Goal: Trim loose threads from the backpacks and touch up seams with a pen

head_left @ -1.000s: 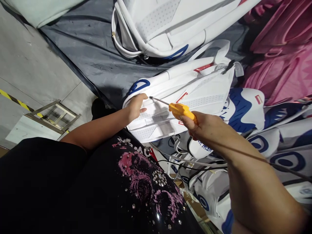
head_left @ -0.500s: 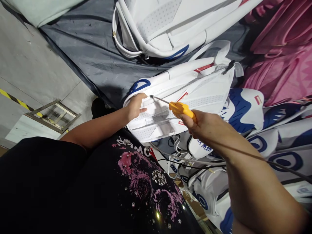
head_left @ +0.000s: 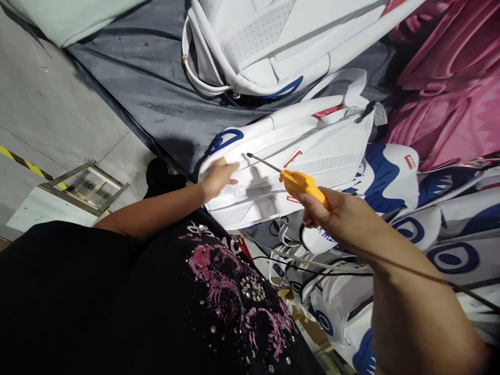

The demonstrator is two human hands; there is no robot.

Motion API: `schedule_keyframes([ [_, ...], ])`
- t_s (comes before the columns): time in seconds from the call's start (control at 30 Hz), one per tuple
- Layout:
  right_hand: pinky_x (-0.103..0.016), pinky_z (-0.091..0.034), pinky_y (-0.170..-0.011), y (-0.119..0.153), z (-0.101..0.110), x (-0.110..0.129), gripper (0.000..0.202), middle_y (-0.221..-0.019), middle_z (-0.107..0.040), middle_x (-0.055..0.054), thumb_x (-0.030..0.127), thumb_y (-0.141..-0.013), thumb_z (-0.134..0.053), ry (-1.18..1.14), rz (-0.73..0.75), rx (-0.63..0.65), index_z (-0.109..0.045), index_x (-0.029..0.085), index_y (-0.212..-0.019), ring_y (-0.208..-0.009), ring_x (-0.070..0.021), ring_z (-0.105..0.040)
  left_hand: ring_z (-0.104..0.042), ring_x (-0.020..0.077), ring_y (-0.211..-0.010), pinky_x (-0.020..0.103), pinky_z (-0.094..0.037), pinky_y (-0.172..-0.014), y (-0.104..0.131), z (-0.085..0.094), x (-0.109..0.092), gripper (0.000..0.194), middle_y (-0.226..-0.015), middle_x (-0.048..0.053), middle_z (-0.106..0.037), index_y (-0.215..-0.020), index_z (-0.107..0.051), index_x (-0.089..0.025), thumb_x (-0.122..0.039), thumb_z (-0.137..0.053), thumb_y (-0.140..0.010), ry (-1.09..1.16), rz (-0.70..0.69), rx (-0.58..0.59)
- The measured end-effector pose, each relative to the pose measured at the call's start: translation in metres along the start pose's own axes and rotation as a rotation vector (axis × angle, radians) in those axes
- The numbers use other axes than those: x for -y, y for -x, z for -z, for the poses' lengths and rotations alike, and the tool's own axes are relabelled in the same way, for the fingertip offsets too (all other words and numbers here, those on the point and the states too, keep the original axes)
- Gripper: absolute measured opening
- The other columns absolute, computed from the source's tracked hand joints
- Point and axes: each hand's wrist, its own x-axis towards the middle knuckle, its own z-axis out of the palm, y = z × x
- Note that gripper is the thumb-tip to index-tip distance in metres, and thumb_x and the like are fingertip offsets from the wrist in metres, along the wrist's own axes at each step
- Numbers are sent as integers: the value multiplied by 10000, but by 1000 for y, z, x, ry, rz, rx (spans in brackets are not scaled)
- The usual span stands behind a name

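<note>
Pointing a yellow-handled tool (head_left: 304, 186) at a white bag (head_left: 265, 138), the right hand (head_left: 323, 207) is closed firmly around the handle, its thumb along the side. The bag lies mid-scene on a grey cloth (head_left: 136, 73), slanting from near left to far right. The tool's dark tip is over its left part, near the blue patch (head_left: 228, 139); a shadow falls on the bag, and whether the tip touches the fabric cannot be told. The left hand (head_left: 219, 178) rests on the bag's left end, thumb and fingers parted; whether they pinch any fabric is unclear.

The work looks to be partway through: the bag appears fully assembled, with a strap (head_left: 351, 80) and red labels (head_left: 292, 159) in place, so what remains seems to be small detail at or around the tip. No mark shows clearly enough to say what has been finished there. Another white bag (head_left: 253, 44) lies on the far side, apart from both hands, and pink bags (head_left: 449, 120) lie to the right; whether either needs the same treatment cannot be judged.
</note>
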Motion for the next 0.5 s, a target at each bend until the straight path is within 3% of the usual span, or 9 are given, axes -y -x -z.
schedule_keyframes([
  [0.13,-283,-435,-440,26,-15,-22,627,-599,-652,-48,772,-897,-391,-154,57,-52,-616,216,-717,-479,-158,-579,-455,90,-590,224,-523,-562,13,-3,13,294,-648,-46,-371,-655,-453,-187,-233,-651,-867,-296,-290,34],
  [0.23,-276,-490,-477,50,-27,-32,589,-671,-681,-46,732,-925,-413,-274,51,-124,-637,207,-777,-551,-168,-633,-476,101,-567,222,-451,-549,21,-7,8,376,-590,-47,-390,-612,-384,-206,-261,-652,-870,-466,-490,19],
  [0.37,-262,-497,-494,77,-37,-34,535,-709,-690,-41,665,-958,-439,-357,77,-231,-661,199,-817,-553,-152,-621,-464,121,-544,266,-366,-546,35,-11,-16,401,-536,-29,-432,-594,-346,-224,-281,-614,-887,-705,-725,26],
  [0.5,-241,-434,-459,96,-44,-32,511,-620,-636,-12,618,-984,-436,-386,139,-353,-670,204,-798,-481,-124,-546,-339,100,-492,286,-272,-538,58,-10,-49,441,-483,-49,-318,-566,-282,-223,-268,-604,-864,-844,-1010,-4],
])
